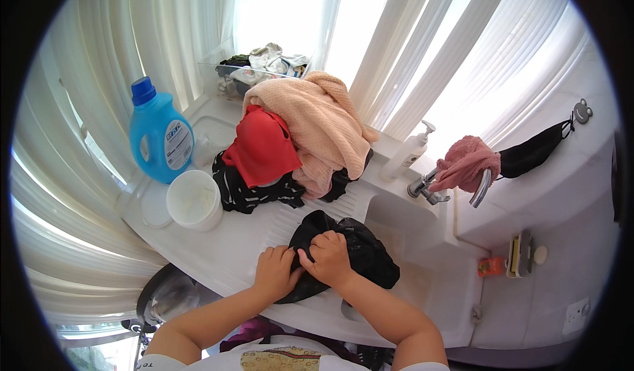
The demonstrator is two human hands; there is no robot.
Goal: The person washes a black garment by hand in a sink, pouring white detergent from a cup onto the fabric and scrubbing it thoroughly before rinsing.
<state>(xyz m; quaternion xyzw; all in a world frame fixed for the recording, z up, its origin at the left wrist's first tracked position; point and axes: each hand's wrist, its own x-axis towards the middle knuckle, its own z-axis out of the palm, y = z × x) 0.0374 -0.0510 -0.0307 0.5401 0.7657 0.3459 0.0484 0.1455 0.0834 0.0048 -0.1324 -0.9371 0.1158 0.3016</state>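
Observation:
A dark, wet-looking black garment (370, 252) lies bunched on the ribbed washboard, its right part hanging over the sink basin's near-left edge. My left hand (276, 272) grips its left side with the fingers curled into the cloth. Close beside it, my right hand (328, 257) is closed on the upper middle of the same garment. The folds hide most of my fingertips. Just beyond my hands is a heap with a red garment (264, 148) on top, a peach towel (320, 110) behind it and a black-and-white patterned garment (247, 196) underneath.
The white sink basin (429, 275) opens at right, below a faucet (482, 189) draped with a pink cloth (464, 163). A pump bottle (404, 156) stands behind it. At left are a white tub (193, 202) and a blue detergent bottle (152, 136). A clothes-filled clear bin (264, 64) sits behind.

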